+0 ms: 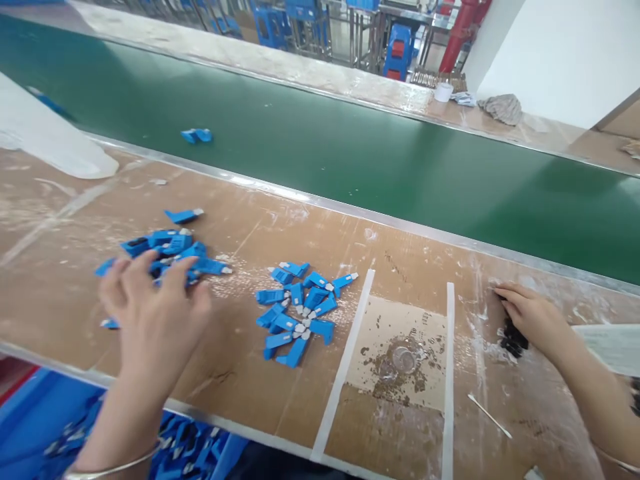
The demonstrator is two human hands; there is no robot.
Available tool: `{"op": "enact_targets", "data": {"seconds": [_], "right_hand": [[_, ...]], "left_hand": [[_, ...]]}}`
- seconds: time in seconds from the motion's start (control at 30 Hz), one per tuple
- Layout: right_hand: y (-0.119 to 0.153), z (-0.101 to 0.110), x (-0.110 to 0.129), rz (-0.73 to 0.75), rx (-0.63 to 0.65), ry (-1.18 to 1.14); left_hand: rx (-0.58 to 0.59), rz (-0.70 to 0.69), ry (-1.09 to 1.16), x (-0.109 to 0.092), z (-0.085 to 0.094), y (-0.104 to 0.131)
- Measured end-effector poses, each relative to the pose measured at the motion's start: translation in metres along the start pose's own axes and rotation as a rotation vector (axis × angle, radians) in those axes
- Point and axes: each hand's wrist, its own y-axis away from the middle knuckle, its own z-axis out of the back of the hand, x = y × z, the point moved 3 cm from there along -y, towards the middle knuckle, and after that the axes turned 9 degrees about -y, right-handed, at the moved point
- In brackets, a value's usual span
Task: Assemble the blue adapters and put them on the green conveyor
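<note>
My left hand (pixel 157 307) is over the left pile of blue plastic parts (pixel 177 243), its fingers apart and bent downward, with nothing visibly gripped. A second cluster of blue parts with pale tips (pixel 295 310) lies to the right of it on the brown work surface. On the far right, my right hand (pixel 535 317) reaches to a small heap of black pieces (pixel 513 339). Its fingers are together, and their tips touch or hover at the heap's upper left; whatever they hold is too small to make out.
Two white tape strips (pixel 450 373) flank a stained card (pixel 370 333) with a clear round spot. A cotton swab (pixel 490 415) lies right of it. Beyond runs a green conveyor belt (pixel 320 153) carrying a blue part (pixel 197 135). A blue bin (pixel 30 413) stands below the front edge.
</note>
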Motion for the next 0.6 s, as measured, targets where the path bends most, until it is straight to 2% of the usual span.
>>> {"op": "enact_targets", "data": {"seconds": [0.07,0.2,0.3,0.43,0.6], "right_hand": [[0.002,-0.002,-0.007,0.037,0.012,0.025],[0.003,-0.004,-0.019,0.108,0.055,0.073],[0.002,-0.004,-0.021,0.158,0.097,0.102],[0.002,-0.002,-0.017,0.21,0.175,0.123],[-0.004,0.003,-0.013,0.203,0.251,0.124]], "left_hand": [[0.065,-0.063,0.088,-0.024,0.008,-0.001],[0.263,-0.282,0.373,-0.099,0.025,-0.014],[0.412,-0.461,0.404,-0.145,0.027,-0.024],[0.538,-0.622,0.243,-0.174,0.018,-0.027],[0.514,-0.731,0.302,-0.186,0.018,-0.018]]}}
